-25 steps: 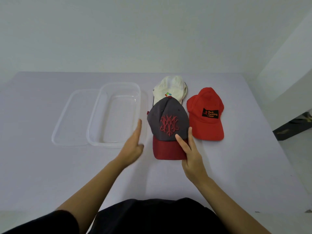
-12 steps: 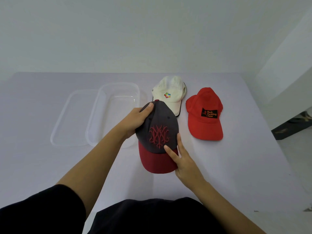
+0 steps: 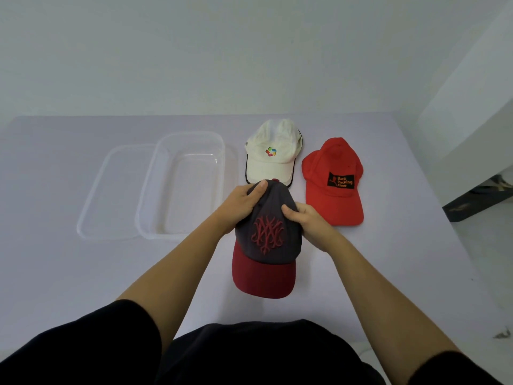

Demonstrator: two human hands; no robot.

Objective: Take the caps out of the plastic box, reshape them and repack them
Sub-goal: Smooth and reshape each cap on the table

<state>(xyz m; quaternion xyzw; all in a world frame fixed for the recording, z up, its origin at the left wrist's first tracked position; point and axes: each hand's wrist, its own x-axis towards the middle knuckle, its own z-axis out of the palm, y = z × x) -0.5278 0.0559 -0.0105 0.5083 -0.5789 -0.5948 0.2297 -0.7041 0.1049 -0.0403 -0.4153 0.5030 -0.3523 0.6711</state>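
A: What's held?
B: Left hand [image 3: 240,202] and right hand [image 3: 308,222] curl round the grey cap's [image 3: 268,237] crown, brim toward the person
A: Around it?
B: White cap [image 3: 270,159] just behind, red cap [image 3: 333,201] to the right, box [image 3: 177,234] left on the table [image 3: 83,273]

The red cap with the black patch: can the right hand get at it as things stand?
Probably yes. The red cap lies uncovered on the table beside the right hand, nothing between them. But that hand and the left hand grip the grey cap, so it must let go first.
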